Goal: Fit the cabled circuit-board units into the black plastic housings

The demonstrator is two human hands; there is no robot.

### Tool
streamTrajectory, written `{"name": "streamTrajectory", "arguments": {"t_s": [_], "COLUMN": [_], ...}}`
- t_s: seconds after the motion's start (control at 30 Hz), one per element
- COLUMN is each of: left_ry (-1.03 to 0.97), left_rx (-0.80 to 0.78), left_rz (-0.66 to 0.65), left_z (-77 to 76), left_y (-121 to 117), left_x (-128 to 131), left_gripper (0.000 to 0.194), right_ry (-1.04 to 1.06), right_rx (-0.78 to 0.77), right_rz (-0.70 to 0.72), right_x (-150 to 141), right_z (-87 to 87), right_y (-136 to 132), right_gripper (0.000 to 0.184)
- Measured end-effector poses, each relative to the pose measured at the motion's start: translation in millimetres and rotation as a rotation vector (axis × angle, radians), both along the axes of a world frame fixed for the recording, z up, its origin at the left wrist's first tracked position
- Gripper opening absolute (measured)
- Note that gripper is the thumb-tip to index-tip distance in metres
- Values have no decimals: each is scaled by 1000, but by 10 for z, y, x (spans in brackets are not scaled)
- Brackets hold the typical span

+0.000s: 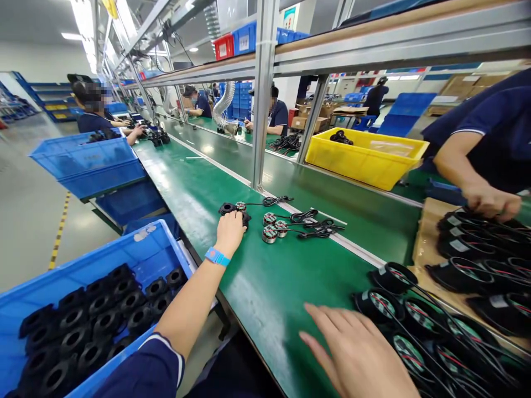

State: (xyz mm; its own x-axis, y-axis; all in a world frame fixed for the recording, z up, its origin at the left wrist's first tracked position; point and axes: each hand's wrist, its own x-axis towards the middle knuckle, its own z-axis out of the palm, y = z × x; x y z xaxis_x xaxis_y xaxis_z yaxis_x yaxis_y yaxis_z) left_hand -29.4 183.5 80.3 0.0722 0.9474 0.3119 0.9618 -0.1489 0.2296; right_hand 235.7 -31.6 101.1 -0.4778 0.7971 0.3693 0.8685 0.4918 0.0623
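Note:
My left hand (230,231), with a blue band at the wrist, reaches over the green bench. Its fingers are curled down on a black plastic housing (248,219), mostly hidden beneath them. Against it lies another black housing (227,208) with a round hole, and a small round motor (240,206) with a cable. To the right sit three small motors (269,234) with exposed circuit boards and bundled black cables (319,225). My right hand (357,351) hovers low over the bench, fingers stretched out and holding nothing, beside black round fan units (381,303) with cables.
A blue bin (164,243) of black housings stands at the left. More fan units lie on cardboard (427,232) at the right, under a co-worker's hand (492,202). Beyond a metal post (261,110) is a yellow bin (352,163). Other people sit along the line.

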Motion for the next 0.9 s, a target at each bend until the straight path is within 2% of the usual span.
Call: {"name": "streamTrajectory", "arguments": {"t_s": [0.07, 0.17, 0.27, 0.37, 0.5, 0.63, 0.8, 0.83, 0.9], "left_ry": [-19, -76, -123, -137, -127, -98, -148, -178, -243], "left_rx": [-24, -64, -121, -161, -202, -242, -201, -166, -82], "left_rz": [-1, -39, -101, -119, -105, -93, -75, -78, -94], "left_z": [-3, -39, -122, -203, -263, -329, -377, -372, -359], "left_y": [-212, -618, -975, -1163, -1188, -1153, -1139, -1158, -1249], "left_x": [-14, -42, -86, -147, -240, -280, -286, -294, -309], "left_gripper": [23, 22, 25, 29, 40, 38, 23, 20, 24], "right_ry": [-43, -28, 5, 16, 31, 74, 168, 185, 222], "right_rx": [-132, -139, -133, -162, -238, -339, -405, -407, -404], "right_rz": [-139, -236, -320, -309, -232, -142, -98, -91, -79], "right_x": [-269, -586, -789, -905, -914, -762, -476, -427, -352], "right_z": [174, 264, 146, -31, -169, -204, -232, -239, -264], "right_y": [475, 1186, 1687, 1895, 1813, 1439, 924, 852, 738], "right_gripper": [24, 35, 45, 40, 31, 33, 75, 74, 57]}}
